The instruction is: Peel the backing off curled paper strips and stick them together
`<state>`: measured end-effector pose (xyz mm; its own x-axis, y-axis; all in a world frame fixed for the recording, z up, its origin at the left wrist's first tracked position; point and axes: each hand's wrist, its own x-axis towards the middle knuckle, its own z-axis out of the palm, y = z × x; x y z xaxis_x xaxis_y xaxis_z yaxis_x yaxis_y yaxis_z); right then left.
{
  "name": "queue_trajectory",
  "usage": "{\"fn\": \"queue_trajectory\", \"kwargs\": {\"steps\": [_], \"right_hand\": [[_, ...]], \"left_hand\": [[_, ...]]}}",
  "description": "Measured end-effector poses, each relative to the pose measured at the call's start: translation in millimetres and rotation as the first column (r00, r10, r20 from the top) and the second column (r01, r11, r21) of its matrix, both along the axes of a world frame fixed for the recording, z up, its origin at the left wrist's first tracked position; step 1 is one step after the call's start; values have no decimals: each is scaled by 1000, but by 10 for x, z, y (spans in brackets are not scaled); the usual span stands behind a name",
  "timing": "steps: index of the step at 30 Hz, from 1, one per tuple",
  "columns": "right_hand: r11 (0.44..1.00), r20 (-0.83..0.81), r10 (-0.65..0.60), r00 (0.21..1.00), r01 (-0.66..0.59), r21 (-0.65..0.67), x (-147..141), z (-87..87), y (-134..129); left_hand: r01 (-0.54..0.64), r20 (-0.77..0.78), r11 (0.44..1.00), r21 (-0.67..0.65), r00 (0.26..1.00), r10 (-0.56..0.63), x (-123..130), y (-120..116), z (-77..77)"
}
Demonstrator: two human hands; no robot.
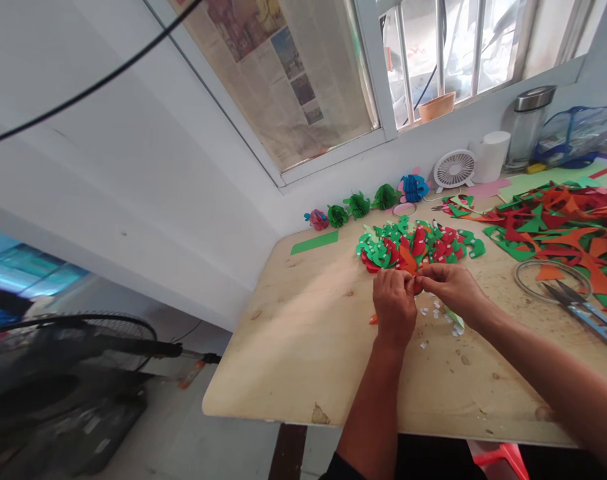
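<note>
My left hand [395, 303] is closed, fingers curled in a pinch, above the wooden table. My right hand [453, 288] meets it with thumb and forefinger pinched together. Between the fingertips is a small paper cutout, mostly hidden by the fingers; an orange paper piece [408, 259] shows just above them. Right behind the hands lies a heap of green and red paper cutouts [390, 235], many with small white squares on them. Little white paper bits [424, 311] are scattered beneath my right hand.
Scissors [586, 310] and a tape roll [520, 285] lie to the right, beside a pile of paper scraps [573, 223]. Folded paper figures [358, 205], a small white fan [454, 170] and a glass bottle [528, 130] line the wall. A green strip [314, 243] lies at the left.
</note>
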<state>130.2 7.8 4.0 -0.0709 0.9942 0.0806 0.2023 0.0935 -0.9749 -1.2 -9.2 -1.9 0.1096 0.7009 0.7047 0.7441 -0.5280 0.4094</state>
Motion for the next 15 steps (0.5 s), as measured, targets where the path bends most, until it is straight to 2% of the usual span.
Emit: {"fn": "queue_trajectory", "kwargs": {"steps": [4, 8, 12, 15], "right_hand": [[998, -63, -35, 997, 32, -58, 4, 26, -3], [996, -64, -67, 996, 63, -56, 20, 58, -9], [996, -115, -74, 991, 68, -54, 26, 60, -9], [996, -138, -81, 987, 75, -49, 19, 55, -14]], "left_hand": [[-12, 47, 1000, -4, 999, 12, -20, 3, 0], [-55, 97, 998, -24, 994, 57, -56, 13, 7], [-106, 95, 990, -95, 989, 115, -90, 32, 6], [-115, 147, 978, -173, 979, 141, -107, 53, -9]]}}
